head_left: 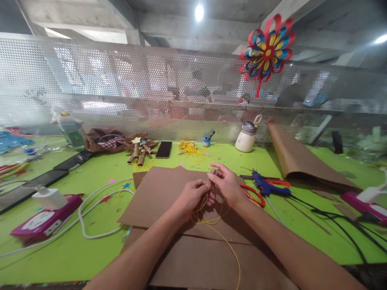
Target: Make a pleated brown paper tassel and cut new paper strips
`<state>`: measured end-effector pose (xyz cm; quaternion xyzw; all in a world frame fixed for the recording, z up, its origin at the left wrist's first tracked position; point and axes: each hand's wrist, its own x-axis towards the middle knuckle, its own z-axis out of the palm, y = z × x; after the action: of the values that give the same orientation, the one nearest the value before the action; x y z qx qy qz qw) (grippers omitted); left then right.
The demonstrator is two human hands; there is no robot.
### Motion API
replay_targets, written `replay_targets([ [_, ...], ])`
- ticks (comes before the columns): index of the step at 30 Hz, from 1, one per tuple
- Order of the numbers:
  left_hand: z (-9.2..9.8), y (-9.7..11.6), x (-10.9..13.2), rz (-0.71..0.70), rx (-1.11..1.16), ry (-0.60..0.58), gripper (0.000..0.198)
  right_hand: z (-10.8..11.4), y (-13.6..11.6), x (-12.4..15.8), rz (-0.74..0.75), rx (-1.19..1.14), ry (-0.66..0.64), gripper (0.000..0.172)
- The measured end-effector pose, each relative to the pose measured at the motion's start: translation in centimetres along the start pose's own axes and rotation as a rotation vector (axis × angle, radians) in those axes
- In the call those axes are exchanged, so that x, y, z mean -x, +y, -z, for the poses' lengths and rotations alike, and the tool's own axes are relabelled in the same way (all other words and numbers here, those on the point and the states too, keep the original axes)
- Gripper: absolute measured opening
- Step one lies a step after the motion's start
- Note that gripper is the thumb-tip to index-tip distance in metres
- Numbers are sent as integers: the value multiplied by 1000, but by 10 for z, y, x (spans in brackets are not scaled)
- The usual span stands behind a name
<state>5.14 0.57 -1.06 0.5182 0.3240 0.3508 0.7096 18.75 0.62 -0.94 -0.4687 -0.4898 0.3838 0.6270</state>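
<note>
My left hand (pixel 193 197) and my right hand (pixel 225 183) meet above sheets of brown paper (pixel 163 189). Thin yellow string (pixel 225 239) hangs in loose loops from between them, and one length trails toward the front edge. The thumb and forefinger of my left hand are pinched on the string. My right hand is closed too, its fingertips pressed together just beside the left ones. Whatever lies between the right fingertips is too small and too covered to make out.
Right of the paper lie a blue glue gun (pixel 267 185) with a black cord and red-handled scissors (pixel 254 196). Behind are a phone (pixel 164 150), a yellow string pile (pixel 190 147), rolled paper pieces (pixel 140 155) and a cream bottle (pixel 246 137). A purple power strip (pixel 48 219) sits left.
</note>
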Motion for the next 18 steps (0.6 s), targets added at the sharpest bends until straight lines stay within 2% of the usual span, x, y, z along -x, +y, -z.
replay_targets([
  [6,0,0,0,15,29,-20,21,4,-4,-2,4,56,37,44],
  [13,-1,2,3,57,2,-28,27,7,-2,-7,29,38,31,40],
  [18,-2,5,4,57,6,-49,20,7,1,-8,1,37,57,40],
])
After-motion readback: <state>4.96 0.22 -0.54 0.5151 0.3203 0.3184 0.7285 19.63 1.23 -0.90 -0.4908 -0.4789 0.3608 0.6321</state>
